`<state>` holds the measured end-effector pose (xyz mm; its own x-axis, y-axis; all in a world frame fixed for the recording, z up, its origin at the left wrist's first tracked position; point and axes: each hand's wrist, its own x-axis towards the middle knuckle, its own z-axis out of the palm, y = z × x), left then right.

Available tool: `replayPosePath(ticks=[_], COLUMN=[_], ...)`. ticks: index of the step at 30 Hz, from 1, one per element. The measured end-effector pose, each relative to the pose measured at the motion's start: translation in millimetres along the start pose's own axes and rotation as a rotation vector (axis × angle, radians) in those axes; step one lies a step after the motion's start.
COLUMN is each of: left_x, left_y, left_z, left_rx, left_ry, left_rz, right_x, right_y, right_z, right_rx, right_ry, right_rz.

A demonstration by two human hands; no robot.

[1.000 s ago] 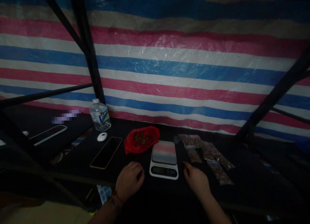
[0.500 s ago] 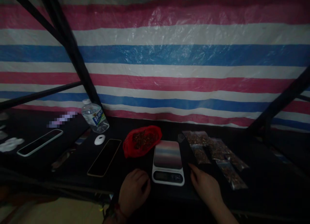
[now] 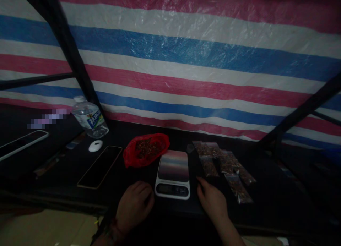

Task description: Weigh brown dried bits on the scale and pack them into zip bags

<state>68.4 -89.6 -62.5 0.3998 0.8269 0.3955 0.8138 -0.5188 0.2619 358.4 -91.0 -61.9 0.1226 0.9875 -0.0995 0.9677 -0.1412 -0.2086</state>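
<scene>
A white kitchen scale (image 3: 173, 191) with a shiny metal plate lies on the black table between my hands. My left hand (image 3: 135, 202) rests just left of it, fingers loosely bent, with a gap between thumb and forefinger and nothing seen in it. On the other side, my right hand (image 3: 211, 197) lies by the scale's right edge, forefinger stretched forward, holding nothing visible. Behind the scale, to the left, sits an opened red plastic bag (image 3: 130, 157) with small brown dried pieces (image 3: 146, 148) inside. Several clear zip bags (image 3: 227, 160) of similar brown pieces lie beyond my right hand.
A dark phone (image 3: 100, 168), a white rounded object (image 3: 95, 145) and a clear plastic bottle (image 3: 92, 120) stand or lie to the left. Another phone (image 3: 22, 145) is farther left. Black metal poles (image 3: 70, 58) slope before a striped plastic sheet (image 3: 170, 54).
The view has turned slightly to the right and tilted, so everything appears farther left. Both hands keep their places beside the scale, and nothing on the table has been moved.
</scene>
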Motion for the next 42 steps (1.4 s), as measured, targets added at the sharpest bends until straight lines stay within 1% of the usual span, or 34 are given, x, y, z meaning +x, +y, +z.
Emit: replayPosePath(ticks=[3,6,8,10,12,14,16,19,23,25,27,29,31,33,35,37,39,42], left_x=[-0.6,-2.4,-3.6,-4.5,-4.9,-5.1,-5.1,-4.7,-4.6,-4.7,-3.7,-0.1,7.0,17.0,27.7,36.5,41.4,41.2], left_y=[-0.6,-2.6,-4.7,-6.8,-8.2,-8.5,-7.5,-5.2,-6.3,-9.4,-11.5,-8.7,0.8,15.4,30.1,40.4,45.0,45.0], left_z=[0.1,1.0,1.5,1.7,1.3,0.4,-1.0,-3.8,-7.8,-9.8,-12.3,-15.6,-19.7,-24.6,-29.9,-35.5,-40.9,-46.5], left_rx=[0.008,0.009,0.01,-0.001,-0.021,-0.03,-0.032,-0.064,-0.163,-0.255,-0.376,-0.52,-0.678,-0.832,-0.905,-0.901,-0.892,-0.938], left_ry=[0.001,0.018,0.031,0.027,0.012,0.004,0.008,0.024,0.041,0.016,-0.01,-0.016,-0.013,-0.042,-0.112,-0.16,-0.187,-0.236], left_rz=[0.015,0.056,0.08,0.1,0.116,0.12,0.119,0.123,0.08,0.039,-0.026,-0.124,-0.228,-0.276,-0.253,-0.232,-0.235,-0.277], right_x=[0.1,4.2,11.1,21.5,33.6,44.9,52.9,57.0,51.6,46.0,38.0,27.4,14.5,0.4,-13.4,-25.0,-33.1,-38.0], right_y=[2.3,5.3,7.2,9.4,12.2,15.7,19.0,22.0,24.6,26.0,25.5,20.4,8.7,-9.0,-28.7,-45.7,-56.4,-60.5], right_z=[0.5,-3.4,-9.2,-15.6,-20.4,-22.6,-22.6,-20.7,-18.2,-18.1,-19.4,-22.5,-27.2,-32.9,-38.7,-43.4,-45.7,-44.1], right_rx=[0.078,0.151,0.125,0.054,-0.009,-0.045,-0.062,-0.063,-0.006,0.064,0.155,0.244,0.31,0.351,0.372,0.381,0.393,0.44], right_ry=[0.053,0.198,0.306,0.37,0.366,0.296,0.239,0.265,0.322,0.357,0.397,0.421,0.421,0.406,0.377,0.338,0.32,0.338], right_rz=[0.011,0.004,0.023,0.078,0.147,0.19,0.192,0.149,0.057,0.011,-0.074,-0.199,-0.339,-0.478,-0.617,-0.732,-0.799,-0.823])
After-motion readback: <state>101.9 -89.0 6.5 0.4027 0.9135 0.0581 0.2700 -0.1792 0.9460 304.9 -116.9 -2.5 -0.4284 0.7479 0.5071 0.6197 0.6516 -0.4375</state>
